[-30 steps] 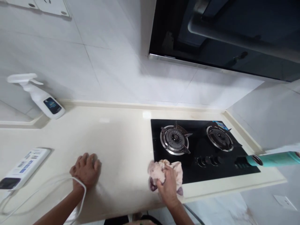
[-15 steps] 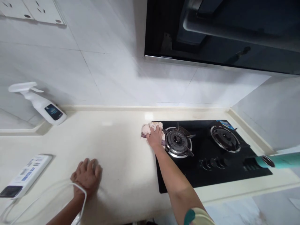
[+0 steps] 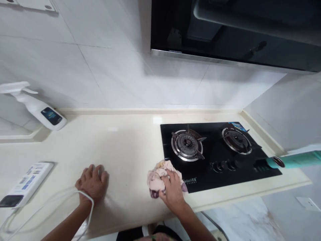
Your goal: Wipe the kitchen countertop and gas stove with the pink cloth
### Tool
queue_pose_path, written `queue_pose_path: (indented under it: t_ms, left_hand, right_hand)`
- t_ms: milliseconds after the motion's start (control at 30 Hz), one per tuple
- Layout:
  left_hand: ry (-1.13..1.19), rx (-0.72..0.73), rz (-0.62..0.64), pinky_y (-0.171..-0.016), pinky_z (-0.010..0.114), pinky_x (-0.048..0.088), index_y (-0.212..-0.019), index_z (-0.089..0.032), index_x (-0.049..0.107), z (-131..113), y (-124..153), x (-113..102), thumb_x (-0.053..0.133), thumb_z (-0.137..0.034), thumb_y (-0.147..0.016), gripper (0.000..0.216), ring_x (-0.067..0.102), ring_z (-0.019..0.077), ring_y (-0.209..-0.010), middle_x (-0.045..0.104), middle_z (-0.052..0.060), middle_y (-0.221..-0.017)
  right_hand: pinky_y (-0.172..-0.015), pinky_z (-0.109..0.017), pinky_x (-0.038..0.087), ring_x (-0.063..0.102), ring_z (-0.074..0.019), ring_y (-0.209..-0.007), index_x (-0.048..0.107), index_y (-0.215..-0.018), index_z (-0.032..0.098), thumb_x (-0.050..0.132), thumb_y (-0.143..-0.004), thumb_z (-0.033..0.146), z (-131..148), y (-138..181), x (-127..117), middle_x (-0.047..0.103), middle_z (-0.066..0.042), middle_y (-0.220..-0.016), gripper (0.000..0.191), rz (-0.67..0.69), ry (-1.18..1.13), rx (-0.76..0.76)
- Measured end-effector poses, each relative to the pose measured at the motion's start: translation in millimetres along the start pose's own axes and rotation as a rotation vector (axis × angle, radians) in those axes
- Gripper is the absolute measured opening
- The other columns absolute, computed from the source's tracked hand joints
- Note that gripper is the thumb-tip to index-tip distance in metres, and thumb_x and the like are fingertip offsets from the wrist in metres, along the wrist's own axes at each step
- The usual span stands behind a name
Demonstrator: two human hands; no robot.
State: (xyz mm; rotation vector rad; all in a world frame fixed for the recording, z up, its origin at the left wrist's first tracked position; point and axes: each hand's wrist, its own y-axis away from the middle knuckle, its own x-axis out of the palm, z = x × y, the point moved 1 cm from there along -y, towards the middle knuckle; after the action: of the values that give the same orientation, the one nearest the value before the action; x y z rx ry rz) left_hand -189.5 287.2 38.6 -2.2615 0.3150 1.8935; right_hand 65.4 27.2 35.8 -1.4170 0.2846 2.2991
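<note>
Under my right hand (image 3: 173, 192) is a crumpled pale pink cloth (image 3: 156, 179) with purple patches, pressed against the cream countertop (image 3: 125, 147) and overlapping the front left corner of the black gas hob (image 3: 210, 182). My fingers are bent over the cloth. My left hand (image 3: 92, 182) rests palm down on the counter with its fingers slightly spread, holding nothing. A white cable (image 3: 75, 191) loops across that wrist.
At the left lies a white power strip (image 3: 26, 184). A white spray bottle (image 3: 42, 108) leans in the back left corner. A dark range hood (image 3: 225, 36) hangs above the hob, and a green tube (image 3: 296, 160) reaches over its right end.
My right hand has drawn the cloth toward me along the hob's left edge, from beside the left burner to the front corner. My left hand stays put. The view has shifted slightly.
</note>
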Motion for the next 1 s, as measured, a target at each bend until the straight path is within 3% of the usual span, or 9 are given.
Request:
queue_pose_path:
  t_ms: [133, 233, 333, 433, 500, 633, 767, 867, 1000]
  left_hand:
    - [0.008, -0.009, 0.017, -0.123, 0.061, 0.023, -0.145, -0.017, 0.052, -1, -1, -1, 0.024, -0.051, -0.103, 0.062, 0.024, 0.0366, -0.154, 0.036, 0.019, -0.163]
    - [0.015, -0.005, 0.017, -0.123, 0.061, 0.023, -0.145, -0.017, 0.052, 1, -2, -1, 0.021, -0.053, -0.102, 0.064, 0.025, 0.0371, -0.154, 0.035, 0.020, -0.163]
    - [0.008, -0.001, 0.015, -0.122, 0.061, 0.024, -0.144, -0.017, 0.052, 4, -3, 1, 0.019, -0.056, -0.102, 0.066, 0.025, 0.0370, -0.154, 0.035, 0.020, -0.162]
    - [-0.002, 0.006, 0.006, -0.122, 0.062, 0.025, -0.143, -0.018, 0.052, 5, -5, 4, 0.016, -0.059, -0.101, 0.069, 0.025, 0.0367, -0.154, 0.036, 0.019, -0.161]
    - [-0.012, 0.010, 0.002, -0.122, 0.062, 0.025, -0.143, -0.019, 0.052, 6, -5, 6, 0.014, -0.059, -0.101, 0.070, 0.025, 0.0366, -0.154, 0.036, 0.018, -0.161]
    - [-0.029, -0.007, 0.000, -0.122, 0.059, 0.026, -0.144, -0.021, 0.051, 9, -6, 11, 0.014, -0.060, -0.099, 0.069, 0.026, 0.0348, -0.154, 0.036, 0.015, -0.162]
    - [-0.045, 0.033, -0.050, -0.120, 0.059, 0.028, -0.144, -0.020, 0.051, 16, -7, 18, 0.013, -0.060, -0.099, 0.072, 0.029, 0.0370, -0.152, 0.038, 0.017, -0.160]
    - [-0.073, 0.064, -0.087, -0.119, 0.058, 0.030, -0.143, -0.019, 0.053, 22, -7, 23, 0.013, -0.060, -0.098, 0.073, 0.031, 0.0372, -0.151, 0.040, 0.018, -0.158]
    - [-0.129, 0.070, -0.092, -0.121, 0.056, 0.030, -0.142, -0.018, 0.054, 25, -6, 24, 0.014, -0.056, -0.098, 0.070, 0.033, 0.0355, -0.150, 0.041, 0.017, -0.158]
  right_hand:
    - [-0.119, -0.055, 0.033, 0.041, -0.0368, -0.139, 0.066, -0.112, 0.023, 0.067, -0.060, 0.010, -15, 50, -3, 0.053, -0.013, -0.144, 0.054, 0.042, -0.073, 0.062]
    - [-0.114, -0.051, 0.041, 0.046, -0.0343, -0.137, 0.064, -0.105, 0.023, 0.062, -0.057, 0.008, -40, 73, -11, 0.055, -0.013, -0.141, 0.051, -0.030, -0.168, 0.101]
    - [-0.103, -0.045, 0.050, 0.056, -0.0315, -0.128, 0.061, -0.106, 0.023, 0.062, -0.062, 0.014, -77, 87, -30, 0.058, -0.014, -0.135, 0.045, -0.249, -0.335, 0.227]
    - [-0.086, -0.041, 0.057, 0.067, -0.0287, -0.103, 0.056, -0.109, 0.023, 0.065, -0.069, 0.028, -114, 87, -59, 0.067, -0.011, -0.115, 0.042, -0.504, -0.510, 0.492]
    - [-0.075, -0.038, 0.057, 0.067, -0.0253, -0.086, 0.054, -0.114, 0.022, 0.068, -0.070, 0.038, -134, 77, -86, 0.069, -0.007, -0.101, 0.049, -0.633, -0.581, 0.648]
    - [-0.068, -0.032, 0.053, 0.063, -0.0200, -0.076, 0.053, -0.120, 0.021, 0.073, -0.068, 0.046, -164, 31, -149, 0.066, -0.003, -0.095, 0.061, -0.824, -0.513, 0.732]
    - [-0.085, -0.040, 0.054, 0.063, -0.0251, -0.093, 0.055, -0.124, 0.017, 0.063, -0.074, 0.047, -194, -47, -206, 0.064, -0.009, -0.108, 0.059, -0.962, -0.236, 0.575]
    - [-0.106, -0.050, 0.046, 0.056, -0.0321, -0.118, 0.054, -0.131, 0.011, 0.054, -0.077, 0.040, -212, -121, -230, 0.058, -0.017, -0.124, 0.062, -0.917, -0.094, 0.439]
    - [-0.113, -0.047, 0.042, 0.053, -0.0302, -0.126, 0.061, -0.132, 0.013, 0.054, -0.077, 0.028, -213, -219, -228, 0.052, -0.018, -0.135, 0.057, -0.655, -0.039, 0.275]
